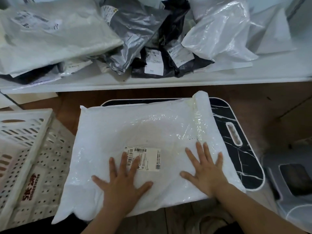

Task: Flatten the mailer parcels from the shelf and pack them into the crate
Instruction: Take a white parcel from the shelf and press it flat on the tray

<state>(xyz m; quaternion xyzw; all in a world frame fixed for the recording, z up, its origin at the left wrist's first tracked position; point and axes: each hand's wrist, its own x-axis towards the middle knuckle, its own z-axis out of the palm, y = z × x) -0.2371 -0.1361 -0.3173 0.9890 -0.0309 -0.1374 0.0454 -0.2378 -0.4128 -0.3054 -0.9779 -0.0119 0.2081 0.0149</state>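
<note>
A large white mailer parcel (145, 132) with a shipping label lies across a black marbled board (236, 132) in front of me. My left hand (121, 181) presses flat on its near left part, fingers spread, partly over the label. My right hand (206, 169) presses flat on its near right part, fingers spread. The white perforated crate (25, 157) stands on the floor at the left, next to the parcel. On the white shelf (168, 80) above lie several more mailer parcels, white, grey and black.
A large white parcel (50, 39) fills the shelf's left side, grey (135, 31) and black (168, 61) ones sit mid-shelf, a clear-white bag (222, 31) lies at the right. A grey object (293, 186) stands at the lower right. Brown wooden floor shows around the board.
</note>
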